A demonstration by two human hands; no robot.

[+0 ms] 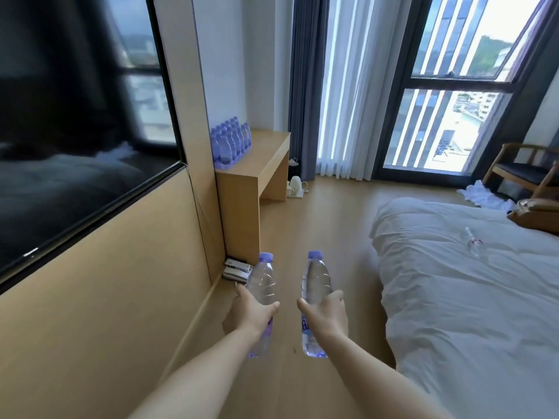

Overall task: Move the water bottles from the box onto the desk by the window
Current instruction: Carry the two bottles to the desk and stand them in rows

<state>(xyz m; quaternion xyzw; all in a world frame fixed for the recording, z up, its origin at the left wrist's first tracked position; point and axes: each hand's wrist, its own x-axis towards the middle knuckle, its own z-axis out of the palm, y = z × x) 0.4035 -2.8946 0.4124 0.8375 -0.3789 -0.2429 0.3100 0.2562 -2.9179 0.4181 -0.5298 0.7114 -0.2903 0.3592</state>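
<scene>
My left hand (252, 311) grips a clear water bottle (262, 282) with a purple cap, held upright in front of me. My right hand (328, 313) grips a second such bottle (315, 282), also upright. Both hang above the wooden floor, a short way apart. Ahead at the left stands the wooden desk (266, 158) by the window. Several purple-capped bottles (231, 143) stand in rows on its left side against the wall. No box is in view.
A bed with a white duvet (459, 282) fills the right side, with one bottle (473, 243) lying on it. A large dark TV (75, 116) hangs on the left wall. A wooden chair (523, 170), curtains (332, 86) and small white items on the floor (295, 186) lie ahead.
</scene>
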